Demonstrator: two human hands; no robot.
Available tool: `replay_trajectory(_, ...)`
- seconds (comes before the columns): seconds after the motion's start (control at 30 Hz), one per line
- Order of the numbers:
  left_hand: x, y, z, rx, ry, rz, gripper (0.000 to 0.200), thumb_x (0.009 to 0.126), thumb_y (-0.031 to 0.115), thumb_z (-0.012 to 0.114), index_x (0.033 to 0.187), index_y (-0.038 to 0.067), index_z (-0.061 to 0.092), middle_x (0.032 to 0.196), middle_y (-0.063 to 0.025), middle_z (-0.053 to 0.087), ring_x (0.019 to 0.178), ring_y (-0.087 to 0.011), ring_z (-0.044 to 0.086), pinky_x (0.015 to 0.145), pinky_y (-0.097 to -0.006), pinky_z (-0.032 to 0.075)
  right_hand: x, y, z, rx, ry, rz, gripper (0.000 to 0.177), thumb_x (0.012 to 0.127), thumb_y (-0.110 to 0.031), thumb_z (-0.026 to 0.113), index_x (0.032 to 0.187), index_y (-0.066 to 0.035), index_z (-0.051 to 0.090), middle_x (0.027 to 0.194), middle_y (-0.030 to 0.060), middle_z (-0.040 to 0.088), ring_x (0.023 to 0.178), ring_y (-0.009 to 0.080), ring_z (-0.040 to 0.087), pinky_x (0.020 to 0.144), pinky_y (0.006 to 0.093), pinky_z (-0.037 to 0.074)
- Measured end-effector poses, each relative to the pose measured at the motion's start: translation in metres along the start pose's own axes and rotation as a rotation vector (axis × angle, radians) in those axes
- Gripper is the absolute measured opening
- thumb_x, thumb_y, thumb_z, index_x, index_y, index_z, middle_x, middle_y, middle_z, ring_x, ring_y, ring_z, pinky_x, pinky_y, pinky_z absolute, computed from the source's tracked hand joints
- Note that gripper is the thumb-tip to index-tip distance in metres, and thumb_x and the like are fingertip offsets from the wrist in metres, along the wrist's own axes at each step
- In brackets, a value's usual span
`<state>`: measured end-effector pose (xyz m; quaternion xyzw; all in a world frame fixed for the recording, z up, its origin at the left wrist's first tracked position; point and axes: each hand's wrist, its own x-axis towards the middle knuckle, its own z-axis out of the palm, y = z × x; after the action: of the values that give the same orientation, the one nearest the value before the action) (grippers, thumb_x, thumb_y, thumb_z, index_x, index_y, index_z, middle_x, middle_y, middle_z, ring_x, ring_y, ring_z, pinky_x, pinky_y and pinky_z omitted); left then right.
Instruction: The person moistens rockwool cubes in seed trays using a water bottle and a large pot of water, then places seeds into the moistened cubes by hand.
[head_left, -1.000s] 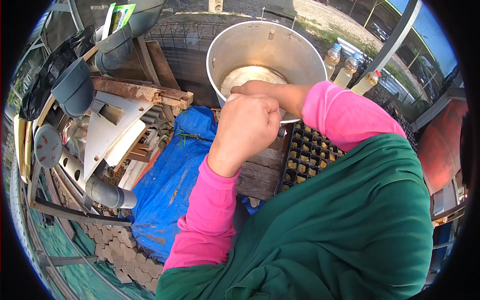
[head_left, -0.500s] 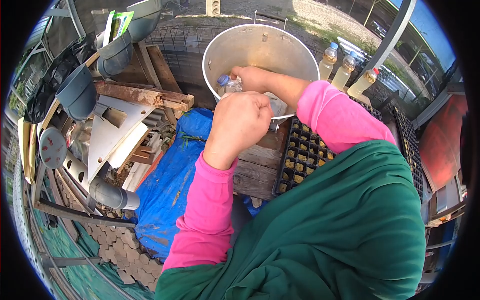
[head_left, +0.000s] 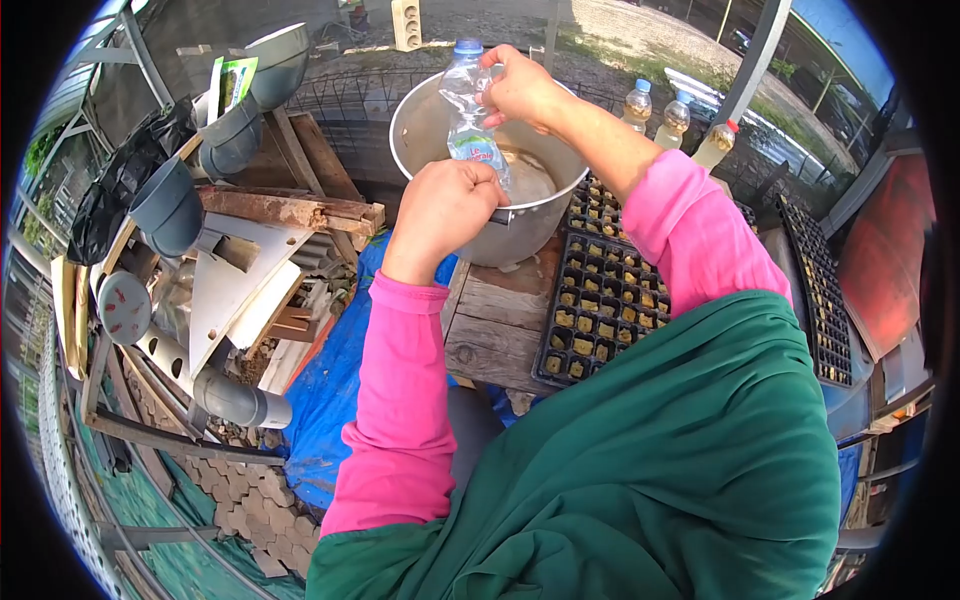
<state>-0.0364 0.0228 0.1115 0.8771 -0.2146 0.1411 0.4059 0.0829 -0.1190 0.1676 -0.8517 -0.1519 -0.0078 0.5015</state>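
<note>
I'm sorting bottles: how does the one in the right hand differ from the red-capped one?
The held bottle has a blue cap; the red-capped bottle doesn't. The held bottle carries a printed label; the red-capped bottle shows none. The right hand holds the former up, while the red-capped bottle stands unheld, with yellowish liquid. Both are see-through and capped.
</note>
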Motion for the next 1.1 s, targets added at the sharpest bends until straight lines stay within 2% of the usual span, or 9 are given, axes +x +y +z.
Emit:
replay_trajectory(0.13, 0.019, -0.004, -0.003, -0.013, -0.031, -0.022, 0.023, 0.075, 0.016, 0.053, 0.077, 0.006, 0.074, 0.071, -0.0155, 0.067, 0.069, -0.0307, 0.066, 0.067, -0.0380, 0.051, 0.004, -0.003, -0.016, -0.024, 0.265, -0.103, 0.052, 0.082, -0.004, 0.068, 0.129, -0.002, 0.045, 0.108, 0.0194, 0.065, 0.067, 0.0209, 0.071, 0.059, 0.0348, 0.054)
replay_trajectory(0.23, 0.037, -0.013, -0.006, -0.037, -0.085, -0.063, 0.023, 0.075, 0.014, 0.054, 0.079, 0.003, 0.074, 0.070, -0.0124, 0.068, 0.069, -0.0213, 0.064, 0.068, -0.0311, 0.048, 0.003, -0.009, -0.029, 0.154, 0.374, -0.100, 0.058, 0.080, 0.005, 0.068, 0.132, 0.000, 0.042, 0.111, 0.0181, 0.054, 0.088, 0.0219, 0.065, 0.065, 0.0306, 0.061)
replay_trajectory(0.27, 0.042, -0.015, -0.007, -0.053, -0.104, -0.075, 0.023, 0.075, 0.013, 0.054, 0.080, 0.000, 0.073, 0.070, -0.0092, 0.068, 0.069, -0.0151, 0.062, 0.069, -0.0274, 0.047, 0.002, -0.010, -0.033, 0.153, 0.381, -0.093, 0.058, 0.080, 0.005, 0.068, 0.132, 0.000, 0.042, 0.111, 0.0181, 0.054, 0.088, 0.0219, 0.065, 0.065, 0.0306, 0.061)
replay_trajectory(0.33, 0.052, -0.020, -0.007, -0.098, -0.094, -0.089, 0.022, 0.076, 0.013, 0.054, 0.078, 0.002, 0.074, 0.066, -0.0044, 0.065, 0.065, -0.0120, 0.057, 0.065, -0.0260, 0.044, -0.001, -0.011, -0.041, 0.143, 0.485, -0.181, 0.050, 0.078, 0.006, 0.056, 0.125, -0.006, 0.047, 0.079, 0.0082, 0.059, 0.066, 0.0162, 0.061, 0.050, 0.0341, 0.052)
replay_trajectory(0.4, 0.063, -0.018, -0.012, -0.035, -0.156, -0.148, 0.025, 0.077, 0.017, 0.054, 0.084, 0.004, 0.074, 0.077, -0.0105, 0.071, 0.071, -0.0200, 0.065, 0.070, -0.0313, 0.049, 0.012, -0.004, -0.051, 0.230, 0.492, -0.209, 0.050, 0.076, 0.007, 0.054, 0.124, -0.006, 0.044, 0.080, 0.0100, 0.058, 0.061, 0.0198, 0.063, 0.044, 0.0365, 0.052)
replay_trajectory(0.47, 0.076, -0.030, -0.012, -0.052, -0.179, -0.126, 0.024, 0.078, 0.017, 0.054, 0.083, 0.004, 0.074, 0.075, -0.0089, 0.070, 0.069, -0.0183, 0.063, 0.067, -0.0307, 0.048, 0.021, 0.002, -0.061, 0.369, 0.549, -0.356, 0.053, 0.075, 0.007, 0.056, 0.125, -0.006, 0.044, 0.083, 0.0103, 0.057, 0.059, 0.0216, 0.064, 0.046, 0.0353, 0.054)
replay_trajectory(0.6, 0.092, -0.041, -0.008, -0.094, -0.210, -0.165, 0.023, 0.079, 0.017, 0.054, 0.081, 0.005, 0.074, 0.067, -0.0029, 0.064, 0.062, -0.0134, 0.056, 0.058, -0.0283, 0.043, -0.017, -0.030, -0.083, 0.241, 0.614, -0.255, 0.054, 0.075, 0.008, 0.058, 0.125, -0.003, 0.043, 0.089, 0.0113, 0.057, 0.066, 0.0220, 0.063, 0.051, 0.0340, 0.057)
replay_trajectory(0.63, 0.094, -0.044, -0.009, -0.095, -0.221, -0.159, 0.023, 0.079, 0.017, 0.054, 0.081, 0.005, 0.074, 0.067, -0.0029, 0.064, 0.062, -0.0134, 0.056, 0.058, -0.0283, 0.043, 0.005, -0.016, -0.088, 0.355, 0.659, -0.411, 0.053, 0.076, 0.008, 0.058, 0.125, -0.003, 0.043, 0.097, 0.0149, 0.056, 0.067, 0.0235, 0.064, 0.050, 0.0339, 0.057)
replay_trajectory(1.1, 0.090, -0.035, -0.013, -0.186, -0.285, -0.160, 0.026, 0.084, 0.016, 0.049, 0.079, 0.004, 0.072, 0.064, 0.0039, 0.057, 0.059, -0.0054, 0.046, 0.056, -0.0224, 0.035, -0.063, -0.011, -0.143, 0.455, 0.571, -0.339, 0.049, 0.078, 0.010, 0.057, 0.123, 0.001, 0.042, 0.107, 0.0190, 0.054, 0.077, 0.0257, 0.063, 0.054, 0.0347, 0.059)
